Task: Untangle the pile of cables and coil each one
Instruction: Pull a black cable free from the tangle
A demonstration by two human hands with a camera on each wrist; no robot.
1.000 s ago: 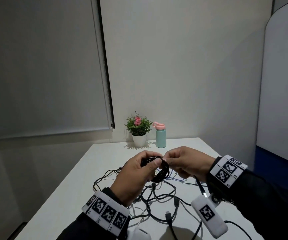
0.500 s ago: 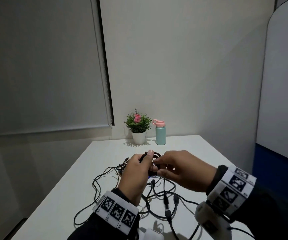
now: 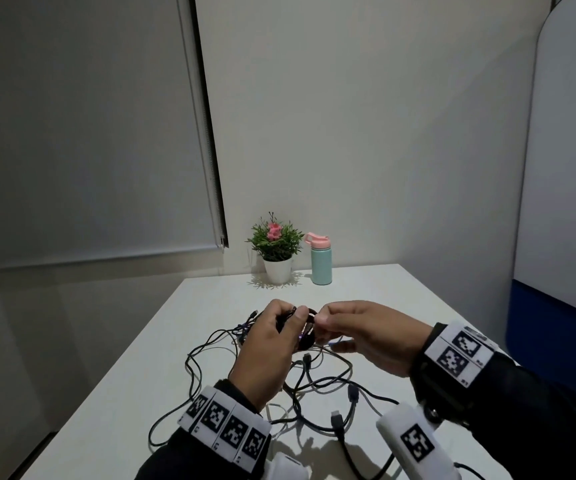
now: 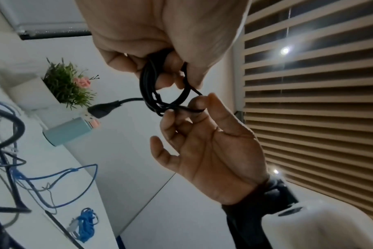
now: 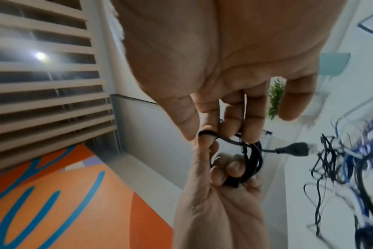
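A small coil of black cable (image 3: 305, 341) hangs above the white table (image 3: 134, 382) between my two hands. My left hand (image 3: 291, 317) grips the coil (image 4: 146, 87) with its fingers curled through the loop. My right hand (image 3: 323, 317) pinches a thin loose strand (image 5: 207, 134) of the same cable at the coil's edge. The cable's USB plug (image 4: 100, 109) sticks out sideways from the coil (image 5: 256, 156). Under my hands a tangle of black, grey and blue cables (image 3: 314, 382) lies spread on the table.
A potted plant (image 3: 276, 251) and a teal bottle with a pink lid (image 3: 321, 261) stand at the table's far edge by the wall. A small blue cable bundle with a white plug (image 4: 85, 224) lies on the table. A blue partition (image 3: 556, 327) borders the right side.
Both hands and the coil have shifted slightly forward over the tangle. My right fingers have worked the loose strand round against the coil, which now looks tighter and smaller.
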